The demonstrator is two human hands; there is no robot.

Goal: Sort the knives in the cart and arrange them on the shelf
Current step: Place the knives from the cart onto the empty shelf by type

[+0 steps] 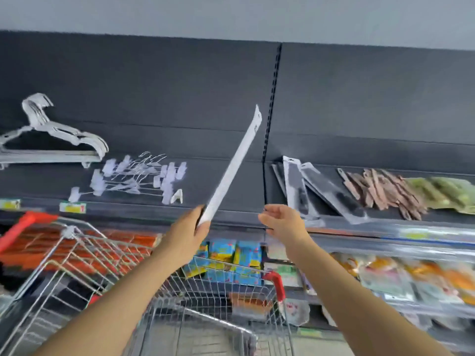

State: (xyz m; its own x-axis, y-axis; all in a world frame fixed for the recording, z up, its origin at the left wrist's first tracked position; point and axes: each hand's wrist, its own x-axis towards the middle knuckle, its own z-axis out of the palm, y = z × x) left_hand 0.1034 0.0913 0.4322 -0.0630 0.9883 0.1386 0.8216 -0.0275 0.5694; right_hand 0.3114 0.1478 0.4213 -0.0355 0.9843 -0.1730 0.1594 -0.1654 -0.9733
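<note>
Cart: wire basket, red corner trim, nearest the lens in head view.
Left hand: above cart, fingers clamped round lower end of packaged knife.
Packaged knife: white card back showing, blurred, tilted up and rightward above cart.
Right hand: above cart's right corner, fingers loosely parted, holding nothing, apart from knife.
Shelf: beyond cart.
Shelved knife packs: leaning on shelf, up-right of cart.
Hangers: up-left of cart.

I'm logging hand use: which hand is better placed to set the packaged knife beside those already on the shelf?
Left, probably: the left hand grips the packaged knife, raised at shelf height. The right hand is open and empty, though nearer the shelved knife packs.
</note>
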